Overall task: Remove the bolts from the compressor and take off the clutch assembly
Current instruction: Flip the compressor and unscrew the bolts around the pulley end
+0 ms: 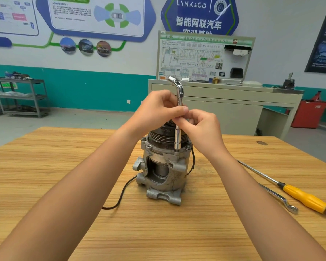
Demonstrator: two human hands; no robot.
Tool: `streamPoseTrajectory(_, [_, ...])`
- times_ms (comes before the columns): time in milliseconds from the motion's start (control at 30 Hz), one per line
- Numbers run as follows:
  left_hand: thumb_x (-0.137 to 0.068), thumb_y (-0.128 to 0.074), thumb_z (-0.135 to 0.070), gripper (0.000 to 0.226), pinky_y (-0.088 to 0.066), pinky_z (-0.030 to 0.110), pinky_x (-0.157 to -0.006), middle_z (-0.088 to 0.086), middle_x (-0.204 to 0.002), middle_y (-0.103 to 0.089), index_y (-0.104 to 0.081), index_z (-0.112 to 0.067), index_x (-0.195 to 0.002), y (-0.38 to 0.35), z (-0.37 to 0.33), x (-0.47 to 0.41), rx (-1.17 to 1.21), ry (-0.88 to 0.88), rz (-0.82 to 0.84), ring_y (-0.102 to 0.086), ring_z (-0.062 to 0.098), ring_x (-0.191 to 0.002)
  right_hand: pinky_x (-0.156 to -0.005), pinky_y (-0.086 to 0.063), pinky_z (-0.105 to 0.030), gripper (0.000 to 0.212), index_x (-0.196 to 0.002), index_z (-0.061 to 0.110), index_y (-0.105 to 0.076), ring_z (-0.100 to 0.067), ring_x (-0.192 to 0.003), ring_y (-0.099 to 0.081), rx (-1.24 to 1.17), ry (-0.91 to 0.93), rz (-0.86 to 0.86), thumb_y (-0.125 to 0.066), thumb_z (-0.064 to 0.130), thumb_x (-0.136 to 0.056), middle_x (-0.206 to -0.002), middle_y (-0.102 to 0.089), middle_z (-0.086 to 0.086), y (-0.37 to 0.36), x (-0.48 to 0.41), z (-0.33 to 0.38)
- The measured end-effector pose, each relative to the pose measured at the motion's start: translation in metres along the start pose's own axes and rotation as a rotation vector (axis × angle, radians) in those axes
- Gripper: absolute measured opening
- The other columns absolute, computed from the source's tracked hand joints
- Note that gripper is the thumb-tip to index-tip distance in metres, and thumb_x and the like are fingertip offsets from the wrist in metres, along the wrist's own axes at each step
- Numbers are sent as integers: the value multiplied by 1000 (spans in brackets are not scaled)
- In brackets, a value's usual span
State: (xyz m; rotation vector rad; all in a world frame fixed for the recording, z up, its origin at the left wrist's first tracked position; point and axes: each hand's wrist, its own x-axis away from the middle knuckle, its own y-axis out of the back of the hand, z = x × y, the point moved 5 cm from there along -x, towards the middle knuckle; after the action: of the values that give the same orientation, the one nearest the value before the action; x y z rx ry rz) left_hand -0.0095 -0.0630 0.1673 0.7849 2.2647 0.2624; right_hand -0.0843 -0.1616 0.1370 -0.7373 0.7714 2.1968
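Observation:
A grey cutaway compressor (163,172) stands upright on the wooden table (64,166), its dark grooved clutch pulley (161,135) on top. A chrome L-shaped socket wrench (178,117) stands vertically with its socket end down on a bolt at the flange's right front. My left hand (158,108) pinches the wrench shaft at mid height. My right hand (199,127) pinches the same shaft just below, fingers curled round it. Other bolt heads (143,139) show on the flange's left side. The bolt under the socket is hidden.
A yellow-handled screwdriver (303,198) and a ring spanner (279,198) lie on the table at the right. A black cable (120,194) trails from the compressor toward the left front. A training bench and a metal shelf cart stand behind the table.

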Motion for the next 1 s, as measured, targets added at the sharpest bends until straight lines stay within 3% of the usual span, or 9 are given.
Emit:
streamPoseTrajectory(100, [-95, -53, -15, 18, -47, 10, -84, -8, -109, -66, -61, -14, -111, -2, 2, -1, -4, 5, 192, -60, -6, -96, -55, -42, -17, 13, -77, 28, -65, -1, -56, -51, -84, -17, 104, -61, 26, -88, -56, -59, 6, -2, 0, 3])
streamPoseTrajectory(167, [-97, -49, -12, 22, -43, 2, -79, -15, -108, -63, -61, -16, -116, -1, 1, -1, -20, 6, 235, -58, -14, -93, -59, -45, -8, 11, -83, 29, -66, 5, -66, -59, -135, -28, 141, -59, 23, -90, -71, -66, 9, -2, 1, 1])
streamPoseTrajectory(300, [-92, -58, -12, 11, -48, 10, -77, -9, -97, -70, -67, -18, -94, 2, -2, 0, 3, -2, 135, -64, -5, -86, -47, -37, -7, 5, -90, 29, -66, 4, -47, -47, -107, -16, 59, -63, 27, -87, -49, -51, 19, 1, 2, 1])
streamPoseTrajectory(400, [-87, -65, -19, 9, -53, 26, -85, 3, -92, -72, -64, -20, -79, -1, -1, 0, -12, 12, 37, -67, 12, -90, -42, -29, -12, 12, -73, 26, -63, -1, -40, -37, -34, -5, -43, -69, 33, -81, -38, -41, 15, 4, 1, 0])
streamPoseTrajectory(533, [-90, -61, -21, 6, -48, 24, -91, -3, -110, -68, -66, -19, -91, -4, -2, -1, -54, -17, 107, -62, 3, -102, -47, -33, -20, 13, -75, 28, -62, -2, -42, -36, -47, 21, 15, -61, 26, -88, -41, -40, 15, 2, 3, 4])
streamPoseTrajectory(633, [-96, -52, -19, 19, -41, 12, -93, -14, -117, -63, -65, -32, -98, -5, -3, 1, -39, 10, 248, -55, -9, -106, -60, -46, -14, 16, -84, 35, -62, 4, -60, -56, -122, 24, 122, -56, 22, -92, -62, -61, 15, 1, 2, 7])
streamPoseTrajectory(700, [-94, -55, -17, 18, -44, 18, -95, -12, -115, -65, -67, -30, -95, -3, -3, 0, -14, 11, 219, -58, -5, -106, -55, -41, -8, 12, -89, 32, -65, 8, -55, -54, -101, 18, 130, -57, 23, -92, -55, -58, 21, 1, 1, 8])
streamPoseTrajectory(867, [-84, -68, -25, 16, -51, 40, -91, 7, -100, -72, -74, -10, -88, -1, -5, -1, -68, 9, 34, -64, 19, -99, -45, -27, -21, 14, -75, 22, -65, -5, -39, -34, 50, -13, 5, -69, 33, -80, -35, -37, 14, 4, 3, 0])
streamPoseTrajectory(1000, [-92, -59, -24, 12, -48, 15, -87, -8, -109, -70, -70, -25, -97, -2, -3, -2, -59, 16, 174, -61, -3, -100, -52, -32, -24, 12, -77, 17, -68, -4, -44, -35, -3, -31, 81, -65, 25, -85, -40, -41, 10, 2, 2, 3])
